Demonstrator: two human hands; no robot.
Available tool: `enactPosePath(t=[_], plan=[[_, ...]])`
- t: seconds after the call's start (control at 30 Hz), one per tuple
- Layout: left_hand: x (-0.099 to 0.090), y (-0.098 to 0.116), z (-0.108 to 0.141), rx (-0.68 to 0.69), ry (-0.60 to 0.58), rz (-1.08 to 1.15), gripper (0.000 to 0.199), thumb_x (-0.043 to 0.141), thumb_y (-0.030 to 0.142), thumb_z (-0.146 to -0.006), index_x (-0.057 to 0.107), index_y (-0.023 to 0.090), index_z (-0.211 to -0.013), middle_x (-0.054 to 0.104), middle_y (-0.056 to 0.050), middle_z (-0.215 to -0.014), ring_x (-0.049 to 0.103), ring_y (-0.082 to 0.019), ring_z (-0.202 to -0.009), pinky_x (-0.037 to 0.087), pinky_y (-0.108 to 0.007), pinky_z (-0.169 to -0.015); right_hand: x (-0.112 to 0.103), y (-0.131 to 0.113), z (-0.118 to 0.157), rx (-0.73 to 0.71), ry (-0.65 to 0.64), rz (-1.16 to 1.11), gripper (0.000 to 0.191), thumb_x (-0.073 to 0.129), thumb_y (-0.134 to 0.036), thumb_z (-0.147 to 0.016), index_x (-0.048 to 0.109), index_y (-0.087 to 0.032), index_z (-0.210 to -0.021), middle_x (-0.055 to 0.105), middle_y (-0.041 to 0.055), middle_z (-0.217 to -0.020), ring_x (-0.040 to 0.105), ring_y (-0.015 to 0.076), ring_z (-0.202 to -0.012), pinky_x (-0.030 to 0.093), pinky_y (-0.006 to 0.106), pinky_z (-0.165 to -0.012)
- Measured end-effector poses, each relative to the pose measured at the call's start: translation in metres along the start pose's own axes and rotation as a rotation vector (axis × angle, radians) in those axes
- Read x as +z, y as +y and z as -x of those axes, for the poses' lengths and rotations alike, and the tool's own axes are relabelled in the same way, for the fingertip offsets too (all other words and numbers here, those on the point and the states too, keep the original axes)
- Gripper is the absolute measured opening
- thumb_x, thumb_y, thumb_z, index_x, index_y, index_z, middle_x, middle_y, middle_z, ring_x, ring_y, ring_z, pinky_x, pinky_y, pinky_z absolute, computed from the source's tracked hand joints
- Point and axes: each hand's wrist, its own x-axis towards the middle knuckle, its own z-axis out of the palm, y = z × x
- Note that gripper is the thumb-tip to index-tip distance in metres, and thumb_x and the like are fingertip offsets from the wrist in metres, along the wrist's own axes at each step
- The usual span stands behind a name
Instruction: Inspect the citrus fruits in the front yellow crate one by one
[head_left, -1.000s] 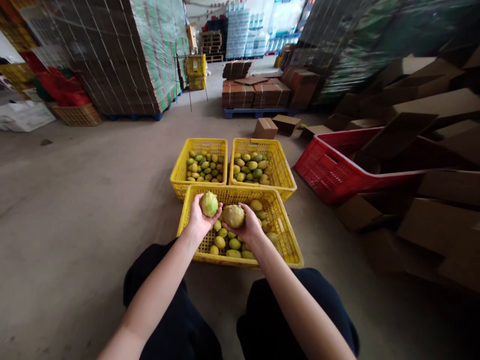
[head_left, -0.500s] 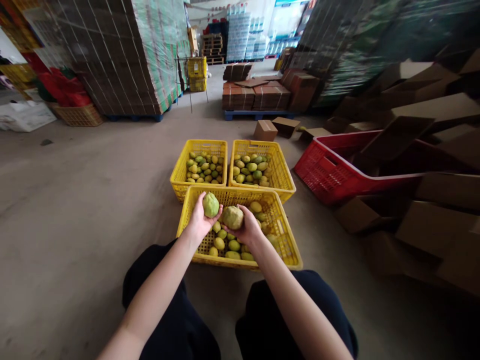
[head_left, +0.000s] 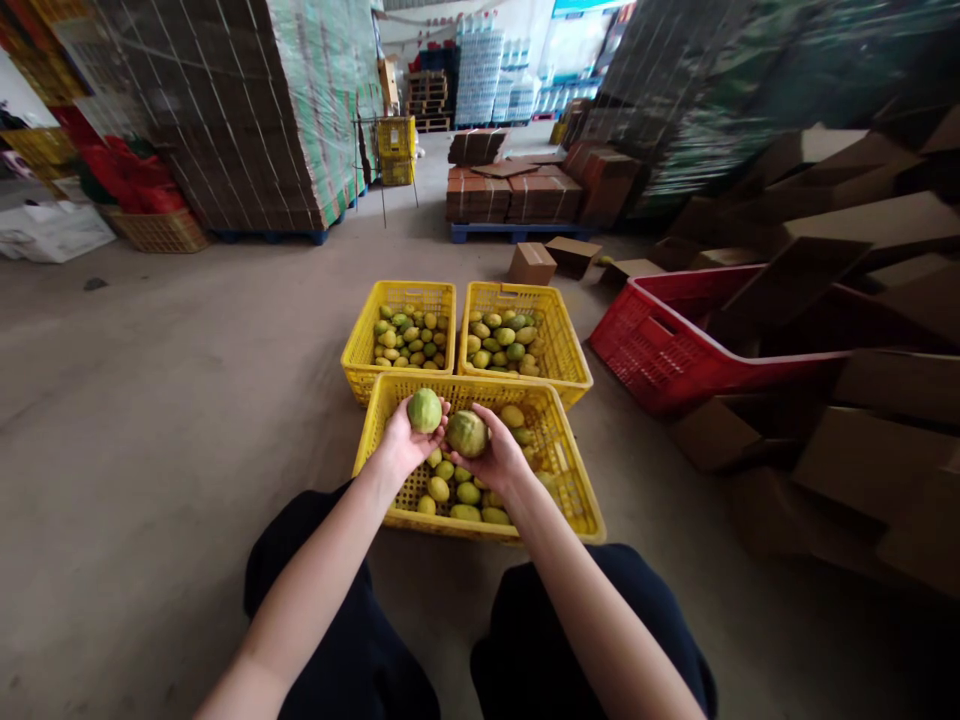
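Above the front yellow crate point(head_left: 491, 523), my left hand point(head_left: 406, 446) cups a round, pale green fruit point(head_left: 425, 411). Close beside it, my right hand point(head_left: 500, 458) is wrapped round a slightly bigger, duller green fruit point(head_left: 467, 434) with brownish patches. The fingertips of both hands nearly meet between the two fruits. Below them in that crate lie loose yellow and green fruits point(head_left: 469, 493), partly hidden by my hands and forearms. I cannot tell the kind of fruit for certain.
Two more yellow crates, one at the back left point(head_left: 360, 372) and one at the back right point(head_left: 564, 350), hold similar fruits. To the right stands a red crate point(head_left: 652, 345) amid piled cardboard boxes point(head_left: 855, 450). Flattened cartons point(head_left: 544, 195) lie on a blue pallet point(head_left: 510, 232) further off.
Both fruits have turned in my hands, now showing smoother, rounder sides. My hands stay in nearly the same place over the front crate.
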Motion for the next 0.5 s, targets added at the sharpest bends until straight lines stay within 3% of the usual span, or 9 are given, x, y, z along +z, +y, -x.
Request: enactPosePath(t=[0.2, 0.4, 0.5], plan=[[-0.001, 0.000, -0.003, 0.068, 0.032, -0.029, 0.026, 0.041, 0.024, -0.091, 0.064, 0.012, -0.088, 0.063, -0.005, -0.066, 0.062, -0.014, -0.056, 0.051, -0.023, -0.051, -0.001, -0.002, -0.001, -0.156, 0.118, -0.093, 0.016, 0.054, -0.033, -0.086, 0.056, -0.018, -0.081, 0.063, -0.0003, -0.059, 0.062, 0.0152, -0.050, 0.054, 0.028, -0.046], [0.004, -0.001, 0.000, 0.088, -0.026, -0.096, 0.015, 0.062, 0.027, -0.080, 0.061, 0.012, -0.081, 0.063, -0.005, -0.069, 0.064, -0.014, -0.057, 0.054, -0.023, -0.051, 0.002, -0.007, 0.008, -0.172, 0.007, -0.073, 0.014, 0.053, -0.029, -0.085, 0.059, -0.017, -0.081, 0.066, 0.0024, -0.062, 0.064, 0.0163, -0.050, 0.051, 0.023, -0.039], [0.006, 0.001, 0.005, 0.092, -0.102, -0.065, 0.016, 0.059, 0.025, -0.081, 0.063, 0.012, -0.089, 0.064, -0.007, -0.073, 0.064, -0.014, -0.057, 0.054, -0.021, -0.048, 0.002, -0.008, 0.012, -0.244, -0.032, -0.051, 0.010, 0.052, -0.022, -0.081, 0.061, -0.016, -0.080, 0.067, 0.0029, -0.062, 0.063, 0.0168, -0.049, 0.050, 0.024, -0.039]])
